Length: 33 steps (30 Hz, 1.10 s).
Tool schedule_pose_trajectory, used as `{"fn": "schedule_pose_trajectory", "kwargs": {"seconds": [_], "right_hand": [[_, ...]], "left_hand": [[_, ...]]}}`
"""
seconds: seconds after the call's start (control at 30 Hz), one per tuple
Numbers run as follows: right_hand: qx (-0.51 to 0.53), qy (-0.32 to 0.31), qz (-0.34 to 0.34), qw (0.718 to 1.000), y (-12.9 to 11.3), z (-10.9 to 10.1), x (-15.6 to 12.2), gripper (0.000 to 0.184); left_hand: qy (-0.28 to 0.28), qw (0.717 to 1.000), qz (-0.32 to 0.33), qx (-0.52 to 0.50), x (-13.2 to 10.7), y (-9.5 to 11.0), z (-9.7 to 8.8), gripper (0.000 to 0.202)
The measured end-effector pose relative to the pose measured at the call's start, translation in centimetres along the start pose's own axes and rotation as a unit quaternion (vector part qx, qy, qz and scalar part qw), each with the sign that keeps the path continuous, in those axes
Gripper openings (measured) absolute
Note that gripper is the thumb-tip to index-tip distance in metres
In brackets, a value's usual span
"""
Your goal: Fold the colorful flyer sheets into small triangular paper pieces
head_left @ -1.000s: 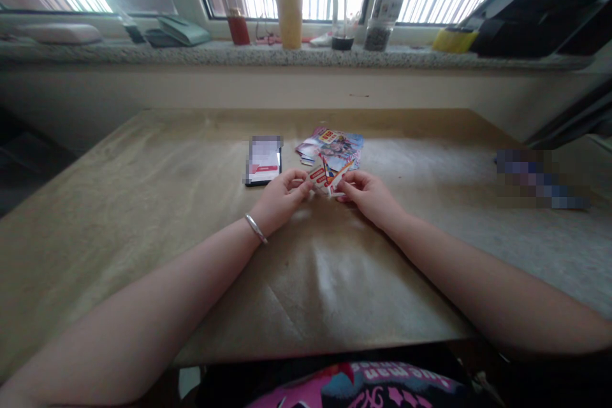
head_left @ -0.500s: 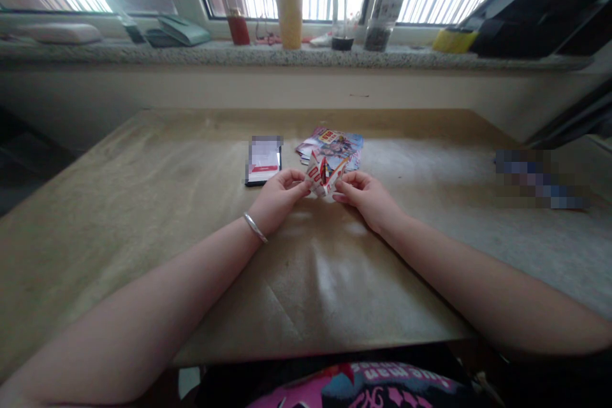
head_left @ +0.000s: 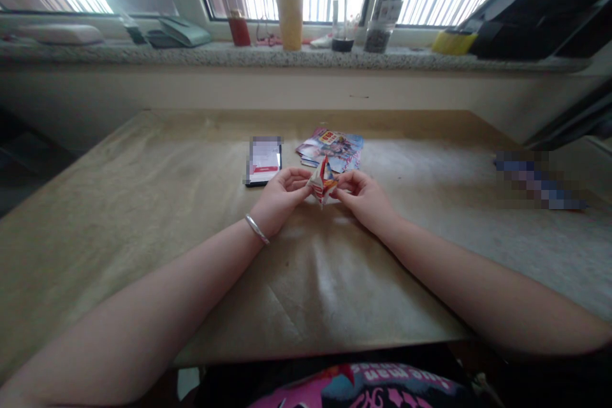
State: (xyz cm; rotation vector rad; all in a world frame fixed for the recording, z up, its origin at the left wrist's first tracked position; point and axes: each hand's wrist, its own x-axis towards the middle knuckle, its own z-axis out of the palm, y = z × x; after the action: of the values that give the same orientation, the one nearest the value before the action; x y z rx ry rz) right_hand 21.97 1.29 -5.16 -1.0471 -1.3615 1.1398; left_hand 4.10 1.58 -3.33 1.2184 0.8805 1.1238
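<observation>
Between my two hands, above the table, is a folded piece of printed paper, white and red with some orange and blue. It comes to a point at its top and at its bottom. My left hand pinches its left side between thumb and fingers. On the right side, my right hand pinches it the same way. Just behind lies a small stack of printed paper sheets. A phone with a lit, partly blurred screen rests beyond my left hand.
The table has a shiny tan cover. A pixelated object lies at its right side. Along the window sill stand a red bottle, a tall yellow cylinder, clear containers and a yellow item.
My hands have drawn slightly closer together. The folded paper has gone from a wide, spread shape to a narrower, pointed one.
</observation>
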Motion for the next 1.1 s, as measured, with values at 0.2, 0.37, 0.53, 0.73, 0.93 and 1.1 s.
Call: {"fn": "schedule_pose_trajectory", "kwargs": {"seconds": [0.2,0.37,0.53,0.73,0.93,1.1], "right_hand": [[0.055,-0.015,0.009,0.998,0.36,-0.17,0.47,0.041],[0.04,-0.034,0.004,0.999,0.44,-0.25,0.41,0.05],[0.021,-0.057,0.025,0.998,0.55,-0.31,0.33,0.044],[0.032,-0.063,0.049,0.996,0.5,-0.42,0.76,0.041],[0.058,-0.084,0.061,0.993,0.1,-0.3,0.81,0.038],[0.033,-0.047,0.075,0.996,-0.05,-0.05,0.51,0.033]], "left_hand": [[-0.001,1.0,0.014,0.012,0.39,-0.7,-0.33,0.04],[-0.027,0.998,0.042,0.035,0.62,-0.83,-0.62,0.037],[-0.056,0.996,0.043,0.046,0.61,-0.56,-0.71,0.039],[-0.053,0.997,-0.002,0.048,0.43,-0.34,-0.73,0.049],[-0.031,0.997,0.016,0.067,0.6,-0.33,-0.85,0.047],[-0.025,0.999,0.007,0.046,0.67,-0.53,-0.76,0.044]]}}
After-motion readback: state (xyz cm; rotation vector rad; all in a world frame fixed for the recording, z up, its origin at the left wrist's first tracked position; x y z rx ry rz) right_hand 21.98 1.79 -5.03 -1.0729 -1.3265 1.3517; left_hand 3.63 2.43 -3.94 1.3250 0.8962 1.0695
